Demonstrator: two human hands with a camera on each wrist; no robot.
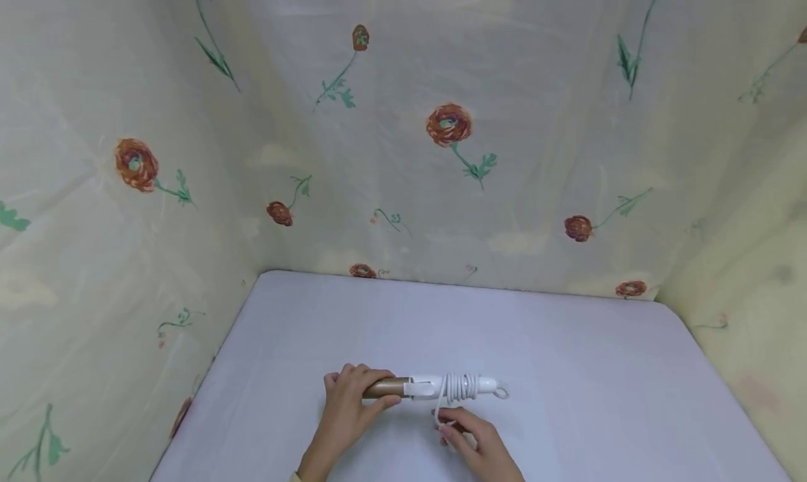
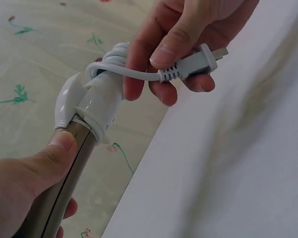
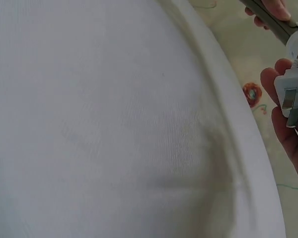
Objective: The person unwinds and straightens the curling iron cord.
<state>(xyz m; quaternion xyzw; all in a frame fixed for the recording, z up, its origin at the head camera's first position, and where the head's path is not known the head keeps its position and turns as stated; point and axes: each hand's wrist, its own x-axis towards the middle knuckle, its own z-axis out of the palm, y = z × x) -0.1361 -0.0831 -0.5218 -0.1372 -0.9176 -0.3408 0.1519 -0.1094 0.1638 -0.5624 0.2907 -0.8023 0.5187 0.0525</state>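
Where the white table [image 1: 580, 370] ends, a pale cloth [image 1: 536, 83] with printed red flowers and green stems rises along its left, far and right sides. The far edge [image 1: 466, 284] runs almost straight between 2 rounded corners, while the left and right edges spread wider toward the near side. White surface extends to the left and right of both hands, and also beyond them, so the far edge lies well apart from the work. At the near middle, a brown and white appliance [image 1: 424, 388] is held lengthwise from left to right. The left hand [image 1: 348, 406] is closed round its brown barrel [image 1: 387, 387], just beside the white part. Nearer and to the right, the right hand [image 1: 471, 440] pinches the plug [image 2: 198, 63], whose 2 metal prongs stick out. White cord [image 1: 462, 389] winds round the handle and reaches the plug. A loop [image 1: 501, 391] stands at the right end.
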